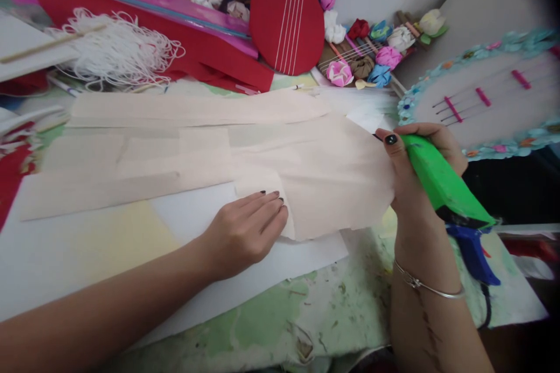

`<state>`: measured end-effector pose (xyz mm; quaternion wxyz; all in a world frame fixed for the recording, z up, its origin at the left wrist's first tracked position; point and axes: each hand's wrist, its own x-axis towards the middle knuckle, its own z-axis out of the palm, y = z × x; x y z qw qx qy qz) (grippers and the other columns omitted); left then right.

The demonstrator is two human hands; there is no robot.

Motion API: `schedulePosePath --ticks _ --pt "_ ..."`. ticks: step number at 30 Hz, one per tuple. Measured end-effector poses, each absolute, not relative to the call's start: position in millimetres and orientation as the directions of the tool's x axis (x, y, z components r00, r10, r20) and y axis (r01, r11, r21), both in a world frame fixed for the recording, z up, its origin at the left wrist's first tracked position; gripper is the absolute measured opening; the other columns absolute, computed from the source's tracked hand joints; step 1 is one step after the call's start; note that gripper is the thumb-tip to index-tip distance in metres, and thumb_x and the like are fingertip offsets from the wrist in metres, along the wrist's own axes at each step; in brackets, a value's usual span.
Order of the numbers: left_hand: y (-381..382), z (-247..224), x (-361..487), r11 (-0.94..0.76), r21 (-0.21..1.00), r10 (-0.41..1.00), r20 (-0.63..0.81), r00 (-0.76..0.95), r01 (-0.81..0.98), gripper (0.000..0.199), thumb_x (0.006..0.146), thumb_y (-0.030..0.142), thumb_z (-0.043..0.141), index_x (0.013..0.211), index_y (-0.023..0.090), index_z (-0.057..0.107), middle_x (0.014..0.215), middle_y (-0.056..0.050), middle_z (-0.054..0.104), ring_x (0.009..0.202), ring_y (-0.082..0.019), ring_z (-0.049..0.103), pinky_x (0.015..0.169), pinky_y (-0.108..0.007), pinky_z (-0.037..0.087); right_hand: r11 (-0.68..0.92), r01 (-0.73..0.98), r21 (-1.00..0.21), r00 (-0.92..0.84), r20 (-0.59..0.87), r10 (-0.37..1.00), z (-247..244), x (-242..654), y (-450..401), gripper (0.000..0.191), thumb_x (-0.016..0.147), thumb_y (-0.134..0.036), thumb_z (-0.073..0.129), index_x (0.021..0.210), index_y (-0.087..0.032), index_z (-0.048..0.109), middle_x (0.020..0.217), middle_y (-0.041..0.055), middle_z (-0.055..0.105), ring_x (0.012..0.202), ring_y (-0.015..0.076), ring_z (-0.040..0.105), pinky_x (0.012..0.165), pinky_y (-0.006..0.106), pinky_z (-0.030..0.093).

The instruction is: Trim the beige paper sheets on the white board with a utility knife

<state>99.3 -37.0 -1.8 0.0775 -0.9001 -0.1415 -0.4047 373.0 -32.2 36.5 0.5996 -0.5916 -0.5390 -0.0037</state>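
Observation:
A large beige sheet [324, 169], possibly cloth or thin paper, lies over white paper on the table. My left hand [251, 227] rests flat on its near edge, fingers stretched out side by side over a small folded flap. At the sheet's right end, my right hand [409, 157] is closed, its thumb on the edge. Some of its fingers are hidden behind the sheet. A bright green boxy piece [446, 180] sits against the right hand, between thumb and fingers. Below that is a blue handle [475, 256] with a black cord.
Behind the sheet are tangled white string [122, 49], red fabric [219, 64] and a red rounded piece [286, 23] with white strings. Crumpled paper flowers [387, 57] stand at the back. An oval panel [490, 93] edged with light-blue flowers leans at the right.

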Motion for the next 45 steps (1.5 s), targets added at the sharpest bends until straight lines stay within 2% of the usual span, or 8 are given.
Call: schedulePosePath --ticks 5,13,21,31,36,39,42,45 --pt "-36.6 -4.3 99.6 -0.950 -0.005 0.192 0.777 0.600 0.311 0.005 0.081 -0.004 0.066 0.084 0.001 0.068 0.082 -0.016 0.075 0.080 -0.026 0.074 0.073 -0.037 0.065 0.420 0.629 -0.655 0.415 0.738 0.532 42.9 362.1 -31.8 0.022 0.076 -0.030 0.078 0.088 -0.017 0.066 0.083 0.0039 0.072 0.085 0.0220 0.073 0.078 0.036 0.055" --pt "-35.8 2.5 91.8 -0.955 0.044 0.196 0.835 0.514 0.292 0.009 0.084 -0.002 0.064 0.091 0.001 0.068 0.086 -0.016 0.074 0.086 -0.024 0.073 0.078 -0.035 0.064 0.368 0.716 -0.594 0.348 0.760 0.549 44.3 368.4 -33.9 0.021 0.076 -0.026 0.077 0.092 -0.019 0.066 0.087 0.0038 0.074 0.088 0.0231 0.073 0.083 0.040 0.055" --pt "-34.6 -2.9 89.4 -0.945 0.009 0.168 0.870 0.464 0.326 0.009 0.089 0.004 0.061 0.096 0.007 0.067 0.094 -0.011 0.075 0.097 -0.019 0.072 0.084 -0.030 0.062 0.364 0.711 -0.602 0.366 0.759 0.539 45.3 369.7 -34.7 0.021 0.075 -0.027 0.078 0.091 -0.020 0.067 0.089 0.0048 0.074 0.089 0.0245 0.073 0.083 0.041 0.054" --pt "-35.8 -1.1 87.4 -0.956 0.023 0.167 0.863 0.476 0.293 0.009 0.088 0.003 0.060 0.094 0.003 0.067 0.093 -0.013 0.074 0.101 -0.023 0.071 0.089 -0.034 0.061 0.380 0.713 -0.589 0.368 0.776 0.512 47.8 367.7 -35.4 0.020 0.074 -0.022 0.079 0.090 -0.018 0.068 0.088 0.0062 0.075 0.090 0.0258 0.073 0.084 0.041 0.054" --pt "-31.8 -1.7 88.0 -0.926 -0.010 0.217 0.805 0.552 0.378 0.018 0.088 -0.001 0.052 0.098 0.002 0.067 0.094 -0.016 0.075 0.097 -0.028 0.072 0.082 -0.040 0.064 0.340 0.741 -0.579 0.377 0.778 0.503 47.1 368.8 -35.5 0.019 0.074 -0.022 0.078 0.090 -0.018 0.068 0.090 0.0064 0.075 0.090 0.0253 0.073 0.085 0.042 0.054" --pt "-28.0 0.6 86.0 -0.889 -0.037 0.274 0.755 0.596 0.455 0.023 0.088 -0.005 0.046 0.090 0.002 0.068 0.086 -0.016 0.075 0.080 -0.028 0.075 0.069 -0.041 0.065 0.349 0.739 -0.576 0.377 0.783 0.494 46.8 369.5 -34.5 0.019 0.073 -0.022 0.078 0.089 -0.019 0.069 0.087 0.0054 0.075 0.088 0.0249 0.074 0.082 0.041 0.056" --pt "-26.3 4.0 83.7 -0.875 -0.052 0.277 0.761 0.587 0.481 0.019 0.087 -0.005 0.050 0.084 0.003 0.067 0.078 -0.013 0.074 0.068 -0.025 0.073 0.060 -0.038 0.065 0.335 0.751 -0.569 0.367 0.782 0.504 46.9 370.0 -34.1 0.019 0.073 -0.022 0.078 0.089 -0.020 0.069 0.088 0.0047 0.075 0.088 0.0250 0.074 0.082 0.041 0.056" --pt "-26.8 6.6 82.8 -0.874 -0.084 0.232 0.795 0.560 0.480 0.011 0.085 -0.004 0.058 0.087 0.003 0.067 0.078 -0.014 0.074 0.071 -0.025 0.074 0.062 -0.037 0.065 0.356 0.744 -0.565 0.359 0.788 0.501 46.6 370.9 -34.0 0.019 0.073 -0.020 0.078 0.090 -0.020 0.069 0.089 0.0055 0.076 0.087 0.0248 0.073 0.083 0.042 0.055"
